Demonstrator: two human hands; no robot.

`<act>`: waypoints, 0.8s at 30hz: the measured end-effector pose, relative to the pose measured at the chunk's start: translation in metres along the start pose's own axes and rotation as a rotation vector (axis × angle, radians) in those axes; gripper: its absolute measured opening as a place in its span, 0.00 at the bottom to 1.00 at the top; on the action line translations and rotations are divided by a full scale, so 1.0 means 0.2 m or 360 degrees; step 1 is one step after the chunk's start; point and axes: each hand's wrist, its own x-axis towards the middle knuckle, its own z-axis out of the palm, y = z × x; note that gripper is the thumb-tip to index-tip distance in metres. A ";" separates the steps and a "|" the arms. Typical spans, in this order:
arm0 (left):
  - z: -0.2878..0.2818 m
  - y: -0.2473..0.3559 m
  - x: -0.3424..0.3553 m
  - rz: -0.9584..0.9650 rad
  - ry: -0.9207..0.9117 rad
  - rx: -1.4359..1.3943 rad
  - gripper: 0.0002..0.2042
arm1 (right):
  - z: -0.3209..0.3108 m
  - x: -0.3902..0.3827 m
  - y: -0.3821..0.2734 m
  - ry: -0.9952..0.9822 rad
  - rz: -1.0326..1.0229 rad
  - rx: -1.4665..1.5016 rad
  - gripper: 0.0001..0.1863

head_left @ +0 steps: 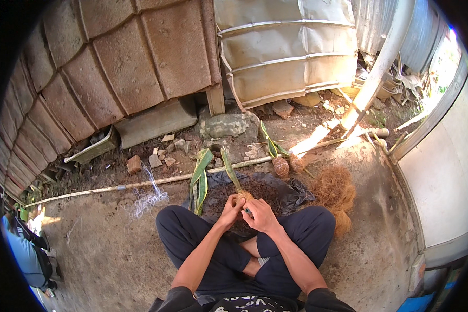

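Both L hand (231, 210) & R hand (261, 216) gripped a fibre ball (245, 195) w/ green leaf (231, 170) just beyond. Loose fibre (334, 188) lay R of them, white string (148, 200) L.

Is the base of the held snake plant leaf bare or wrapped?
Wrapped: the snake plant leaf runs into a brown fibre bundle held in the left hand.

Wall (174, 52): rusty-brown panels towering over me, upper left.
Sheeting (291, 49): pale, creased, upper middle.
Post (385, 57): whitish, slanting, upper right.
Floor (109, 255): grey-brown, stained, spreading across the lower left.
Side panel (444, 171): off-white, far right.
Sunlight (442, 78): glaring in at upper right.
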 end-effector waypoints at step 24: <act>-0.06 0.06 0.02 0.0059 -0.0020 -0.0937 0.30 | 0.07 -0.01 -0.02 -0.0253 0.0348 0.0407 0.10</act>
